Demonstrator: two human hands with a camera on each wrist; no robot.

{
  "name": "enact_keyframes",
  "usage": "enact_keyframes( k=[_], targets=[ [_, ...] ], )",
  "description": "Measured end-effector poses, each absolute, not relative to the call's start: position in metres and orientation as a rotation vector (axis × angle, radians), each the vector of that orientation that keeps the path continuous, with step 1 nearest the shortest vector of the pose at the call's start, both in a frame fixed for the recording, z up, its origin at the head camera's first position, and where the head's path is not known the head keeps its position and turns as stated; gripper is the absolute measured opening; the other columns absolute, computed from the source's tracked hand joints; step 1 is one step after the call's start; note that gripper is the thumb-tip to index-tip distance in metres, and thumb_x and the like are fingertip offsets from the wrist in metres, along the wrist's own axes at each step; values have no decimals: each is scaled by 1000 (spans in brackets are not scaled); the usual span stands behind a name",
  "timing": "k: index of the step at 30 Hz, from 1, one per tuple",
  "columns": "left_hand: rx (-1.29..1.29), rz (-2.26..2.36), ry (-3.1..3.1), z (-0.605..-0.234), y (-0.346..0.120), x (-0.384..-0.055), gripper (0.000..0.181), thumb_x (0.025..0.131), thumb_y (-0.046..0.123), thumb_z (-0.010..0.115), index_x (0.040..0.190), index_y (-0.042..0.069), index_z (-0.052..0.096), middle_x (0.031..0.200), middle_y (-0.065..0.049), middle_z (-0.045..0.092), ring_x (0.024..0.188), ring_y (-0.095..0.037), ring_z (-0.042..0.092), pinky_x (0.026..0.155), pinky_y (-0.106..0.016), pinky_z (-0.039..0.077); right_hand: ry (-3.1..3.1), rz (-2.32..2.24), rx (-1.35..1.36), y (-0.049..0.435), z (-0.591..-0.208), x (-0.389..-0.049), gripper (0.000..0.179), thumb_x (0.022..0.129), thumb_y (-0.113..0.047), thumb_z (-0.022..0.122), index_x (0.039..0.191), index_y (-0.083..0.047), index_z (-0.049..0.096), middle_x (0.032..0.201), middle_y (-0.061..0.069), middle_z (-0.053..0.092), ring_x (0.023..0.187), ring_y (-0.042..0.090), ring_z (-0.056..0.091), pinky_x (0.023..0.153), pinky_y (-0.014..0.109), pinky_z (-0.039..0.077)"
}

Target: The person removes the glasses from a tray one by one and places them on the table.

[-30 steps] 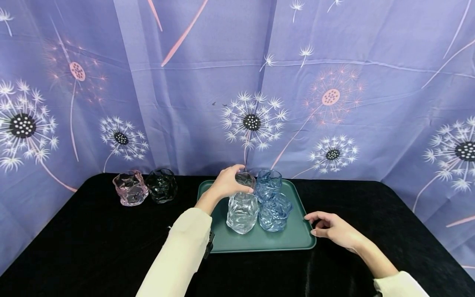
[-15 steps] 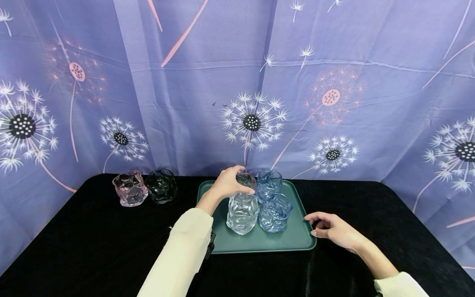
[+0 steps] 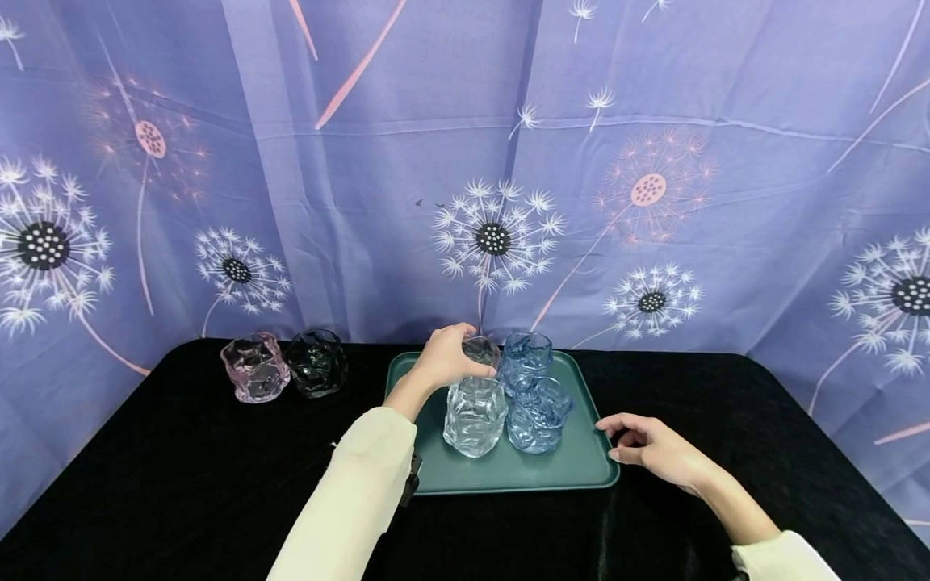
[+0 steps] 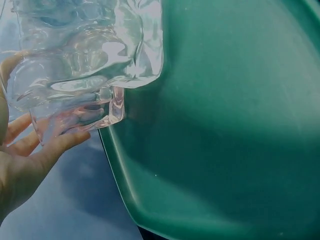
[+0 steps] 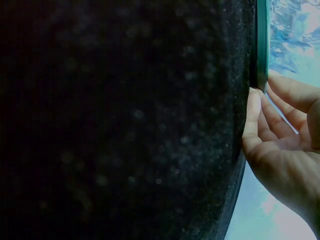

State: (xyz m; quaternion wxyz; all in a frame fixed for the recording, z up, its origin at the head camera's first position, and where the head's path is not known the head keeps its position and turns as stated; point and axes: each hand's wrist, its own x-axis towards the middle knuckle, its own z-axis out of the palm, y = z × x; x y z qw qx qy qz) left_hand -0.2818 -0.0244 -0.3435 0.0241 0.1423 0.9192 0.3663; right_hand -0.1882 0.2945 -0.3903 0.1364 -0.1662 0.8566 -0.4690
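Note:
My left hand (image 3: 443, 361) holds a pink-tinted glass (image 3: 483, 352) at the back of the green tray (image 3: 581, 468), thumb on the near side and fingers behind. In the left wrist view that pink glass (image 4: 117, 106) shows partly behind a clear glass (image 4: 135, 55). Just in front of my left thumb stands the clear glass (image 3: 475, 420). To its right are two blue glasses, one at the back (image 3: 525, 355) and one nearer (image 3: 539, 415). My right hand (image 3: 657, 448) touches the tray's right rim with its fingertips, fingers loosely bent; the tray edge (image 5: 262, 45) also shows in the right wrist view.
Left of the tray, a pink glass (image 3: 256, 371) and a black glass (image 3: 316, 365) stand side by side on the black tablecloth (image 3: 182, 484). A purple dandelion-print curtain (image 3: 378, 202) hangs right behind the table.

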Motion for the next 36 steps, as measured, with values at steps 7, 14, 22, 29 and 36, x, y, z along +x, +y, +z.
enact_keyframes(
  k=[7, 14, 22, 29, 36],
  targets=[
    [453, 1122, 2879, -343, -29, -284, 71, 68, 32, 80, 125, 2, 51, 124, -12, 53, 120, -31, 40, 95, -43, 38, 2496, -1350, -492, 294, -390, -189, 39, 83, -6, 65, 117, 6, 53, 102, 17, 53, 76, 16, 54, 64, 27, 48],
    [430, 1162, 2901, -340, -38, -283, 69, 68, 31, 81, 124, 2, 52, 123, -12, 53, 117, -30, 44, 92, -43, 40, 2482, -1356, -479, 295, -390, -189, 40, 83, -7, 65, 118, 6, 52, 102, 18, 53, 77, 16, 54, 65, 28, 48],
    [443, 1193, 2925, -334, -51, -279, 67, 67, 29, 81, 122, 3, 53, 120, -11, 55, 112, -29, 47, 89, -41, 42, 2470, -1363, -479, 296, -389, -188, 39, 84, -6, 63, 118, 8, 51, 102, 19, 52, 77, 15, 54, 65, 27, 48],
    [444, 1226, 2936, -324, -73, -268, 67, 66, 28, 81, 122, 1, 53, 118, -13, 56, 111, -31, 48, 88, -41, 43, 2463, -1361, -477, 295, -389, -188, 40, 84, -7, 63, 119, 8, 51, 103, 19, 53, 77, 16, 54, 65, 28, 48],
    [495, 1276, 2970, -322, -106, -248, 67, 64, 25, 82, 118, -3, 54, 112, -17, 59, 98, -31, 56, 80, -40, 48, 2456, -1363, -468, 294, -389, -188, 40, 84, -7, 63, 120, 7, 51, 104, 19, 52, 77, 17, 54, 66, 28, 48]
  ],
)
